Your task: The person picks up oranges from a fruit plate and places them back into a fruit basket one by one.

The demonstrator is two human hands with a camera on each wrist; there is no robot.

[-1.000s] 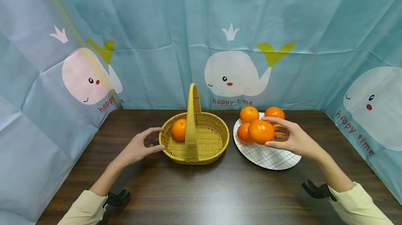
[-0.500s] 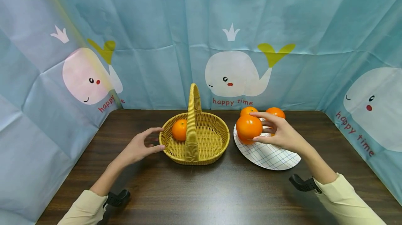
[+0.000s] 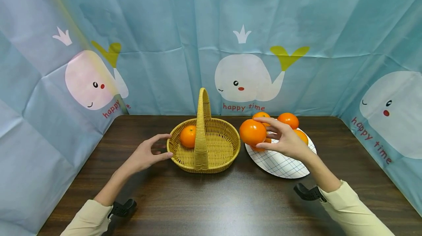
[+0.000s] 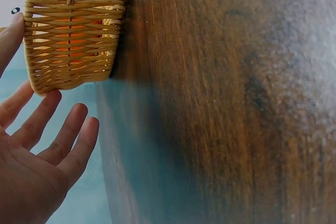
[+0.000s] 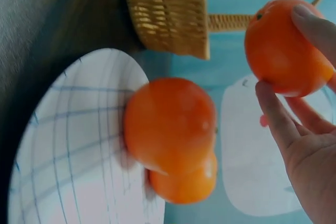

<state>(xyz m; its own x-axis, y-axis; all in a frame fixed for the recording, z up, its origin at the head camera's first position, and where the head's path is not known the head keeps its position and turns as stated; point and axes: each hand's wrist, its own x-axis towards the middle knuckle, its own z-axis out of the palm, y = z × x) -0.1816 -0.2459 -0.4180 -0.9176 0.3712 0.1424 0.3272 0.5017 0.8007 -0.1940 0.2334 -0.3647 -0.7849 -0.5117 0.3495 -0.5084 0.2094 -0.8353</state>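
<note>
Orange leftward — stem spot (right-wrist only)

Behind and beside a brown table hung a blue curtain, printed with whales, crowns and red lettering.

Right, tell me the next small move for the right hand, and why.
Probably ease the held orange leftward over the basket, right of its handle. The right hand holds it clear of the plate, near the basket; that side shows bare wicker, while another orange lies left of the handle.
</note>
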